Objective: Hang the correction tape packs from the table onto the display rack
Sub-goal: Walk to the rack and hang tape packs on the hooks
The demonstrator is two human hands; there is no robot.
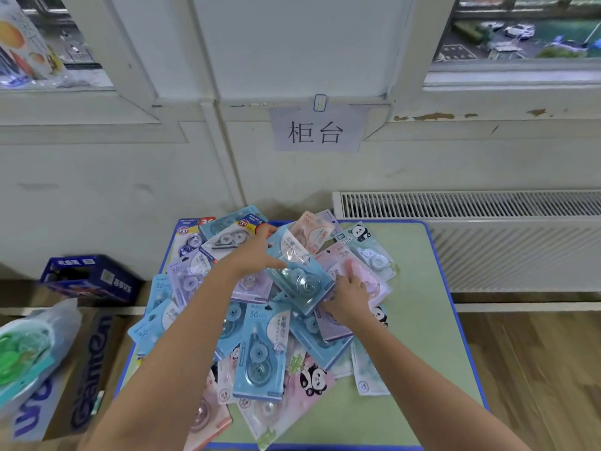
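Several correction tape packs in blue, purple and pink lie heaped on a green table [432, 320] with a blue rim. One blue pack [297, 271] is lifted above the heap. My left hand [255, 253] grips its upper left edge. My right hand [346, 296] holds its lower right corner from beneath, fingers partly hidden by the pack. Another blue pack [260, 349] lies flat between my forearms. No display rack is in view.
A white radiator [487, 209] runs along the wall behind the table. A paper sign [315, 130] hangs on the wall. On the left floor stand a dark blue crate [87, 278] and a cardboard box [84, 369] with a plastic bag [32, 346].
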